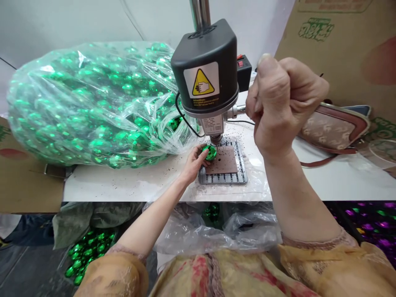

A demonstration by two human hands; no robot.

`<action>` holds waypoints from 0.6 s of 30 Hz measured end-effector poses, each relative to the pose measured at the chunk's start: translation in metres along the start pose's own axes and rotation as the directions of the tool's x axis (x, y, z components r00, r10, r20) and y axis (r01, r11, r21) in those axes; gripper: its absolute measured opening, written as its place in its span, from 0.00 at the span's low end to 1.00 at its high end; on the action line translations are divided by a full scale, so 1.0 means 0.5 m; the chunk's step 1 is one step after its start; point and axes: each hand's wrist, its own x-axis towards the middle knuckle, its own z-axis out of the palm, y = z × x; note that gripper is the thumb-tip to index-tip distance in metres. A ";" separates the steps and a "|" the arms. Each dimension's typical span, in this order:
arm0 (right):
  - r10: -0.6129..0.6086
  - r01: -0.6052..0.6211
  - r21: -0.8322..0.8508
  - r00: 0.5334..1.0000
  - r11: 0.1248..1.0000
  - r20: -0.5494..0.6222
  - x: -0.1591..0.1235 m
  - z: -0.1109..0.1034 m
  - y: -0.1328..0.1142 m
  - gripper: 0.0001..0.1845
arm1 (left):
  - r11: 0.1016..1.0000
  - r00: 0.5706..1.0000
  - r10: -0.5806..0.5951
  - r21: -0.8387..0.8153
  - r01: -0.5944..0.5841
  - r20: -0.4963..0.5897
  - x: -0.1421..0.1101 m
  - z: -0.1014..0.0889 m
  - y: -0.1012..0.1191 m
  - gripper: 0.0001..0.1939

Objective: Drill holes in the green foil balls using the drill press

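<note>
My left hand (196,161) grips a shiny green faceted ball (209,153) between thumb and fingers. The ball is beside the bit, under the chuck of a small black drill press (204,70); whether the bit touches it I cannot tell. A brown board (223,161) with a dark hole lies on the slotted metal base (222,178). My right hand (280,103) is raised at the machine's right side, closed in a fist around its feed handle. The fingers hide most of that handle; only its metal hub shows.
A big clear bag (93,103) of green balls fills the table's left. Cardboard boxes (27,173) stand at both sides. A patterned purse (334,123) lies at right. Below the edge are plastic sheeting (188,231), green balls (88,251) and purple ones (371,227). Dark shavings surround the base.
</note>
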 end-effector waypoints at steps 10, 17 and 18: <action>-0.043 0.043 0.004 0.999 0.999 -0.024 -0.002 0.008 -0.004 0.28 | 0.992 0.993 0.113 0.052 -0.115 0.046 0.008 0.022 -0.004 0.31; 0.087 -0.089 -0.064 0.996 0.994 -0.026 -0.014 -0.002 -0.005 0.28 | 0.967 0.981 0.184 0.169 -0.191 0.060 0.005 0.029 -0.015 0.31; 0.094 -0.095 -0.062 0.995 0.994 -0.024 -0.015 -0.004 -0.005 0.28 | 0.953 0.980 0.190 0.230 -0.200 0.065 0.001 0.030 -0.015 0.31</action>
